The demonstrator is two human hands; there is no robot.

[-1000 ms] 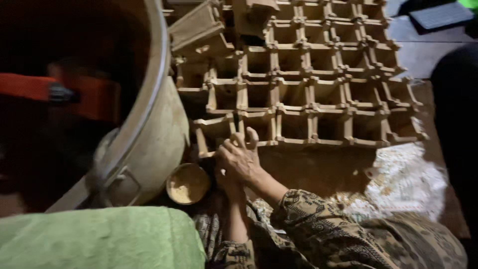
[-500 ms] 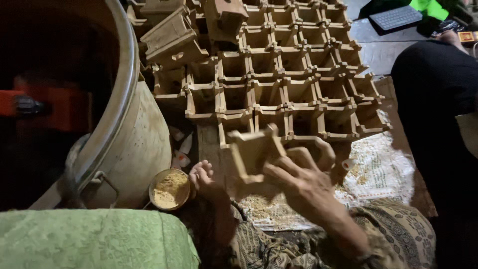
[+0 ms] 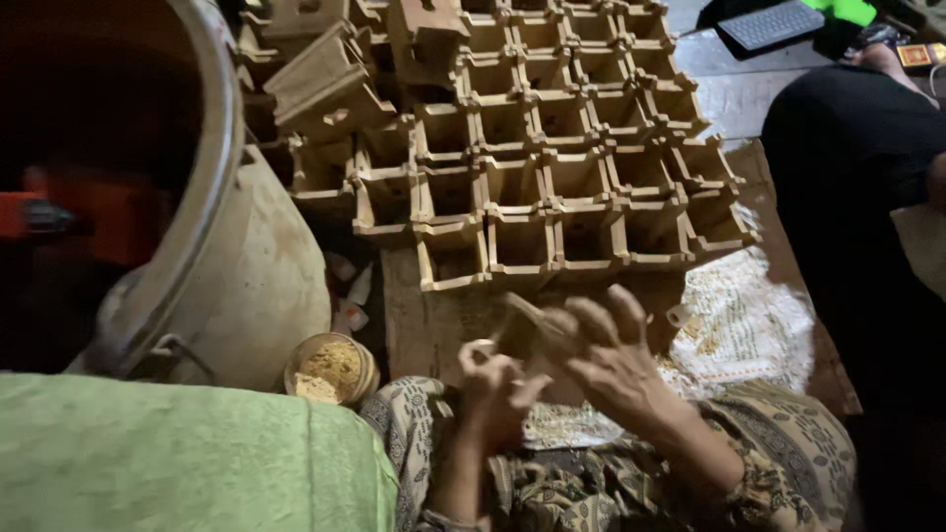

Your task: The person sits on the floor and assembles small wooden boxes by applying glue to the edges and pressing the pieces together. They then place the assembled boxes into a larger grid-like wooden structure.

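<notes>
Clay-smeared and pale, a big round drum [image 3: 246, 286] with a metal rim fills the left side, its dark inside showing an orange part [image 3: 59, 212]. Below it lies a green cloth [image 3: 177, 458]. To the right, many small brown open boxes [image 3: 552, 167] stand packed edge to edge in rows on the floor, with a few more stacked loosely at the upper left. A printed white sack [image 3: 739, 325] lies just beside the nearest row, and a person in dark clothing [image 3: 857, 197] sits at the far right.

Over a patterned lap, 2 hands meet just in front of the nearest row of boxes. The right hand [image 3: 611, 365] has its fingers curled around 1 small brown piece [image 3: 527, 325], blurred by motion, held clear of the rows. The left hand [image 3: 493, 384] touches the same piece from the left, fingers bent; whether it truly grips cannot be told. A small round tin of yellowish powder [image 3: 330, 366] sits at the drum's foot, near the left hand.
</notes>
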